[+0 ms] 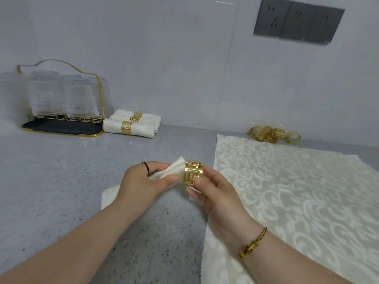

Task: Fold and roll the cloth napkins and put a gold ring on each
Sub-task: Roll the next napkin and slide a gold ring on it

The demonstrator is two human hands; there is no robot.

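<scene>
Above the grey counter my left hand [146,181] grips a rolled cream napkin [171,171], whose end pokes up between my fingers. A gold ring [192,172] with a cut-out key pattern sits on that end, pinched by my right hand [213,193]. More of this napkin [108,196] trails down behind my left wrist onto the counter. Three finished rolls [133,124], each with a gold ring, lie stacked at the back left. A pile of loose gold rings [270,134] lies at the back right.
A flat cream patterned cloth [297,191] is spread over the right side of the counter. At the back left stands a gold wire rack [61,117] with upturned glasses on a dark tray. Grey wall sockets [297,21] are set in the wall.
</scene>
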